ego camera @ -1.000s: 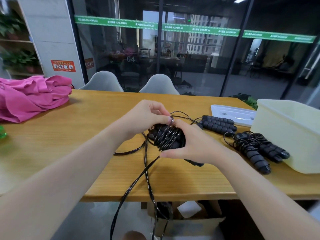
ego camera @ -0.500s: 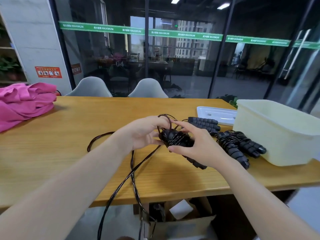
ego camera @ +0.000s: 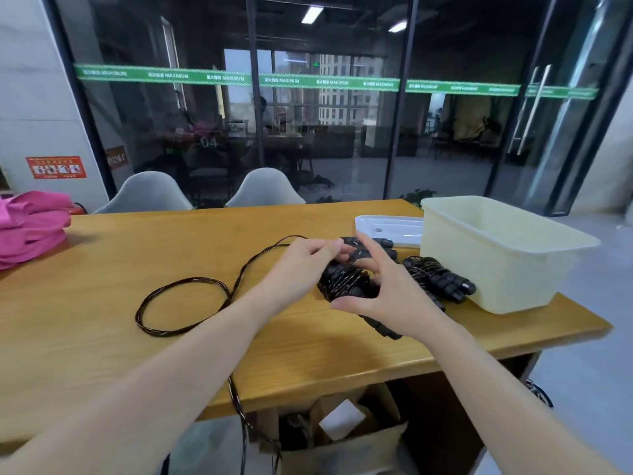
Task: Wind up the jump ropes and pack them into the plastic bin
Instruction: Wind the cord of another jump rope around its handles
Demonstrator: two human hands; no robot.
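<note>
Winding is under way in the head view, the only one: the right hand [ego camera: 387, 296] grasps a black jump rope bundle [ego camera: 346, 286], handles wrapped in cord, its fingers [ego camera: 368, 250] and thumb curled round it above the wooden bench [ego camera: 102, 337] near the right end. The left hand [ego camera: 305, 262] pinches the black cord at the bundle's top. A loose cord tail [ego camera: 185, 303] loops across the middle of the bench and drops over the near edge. Another wound black rope [ego camera: 442, 279] lies touching the pale yellow plastic bin [ego camera: 507, 269], which stands at the right end beside a white flat lid [ego camera: 387, 228]. The hanging tail could snag under the near edge and jerk the coils loose; slack tension would let the turns spring off.
</note>
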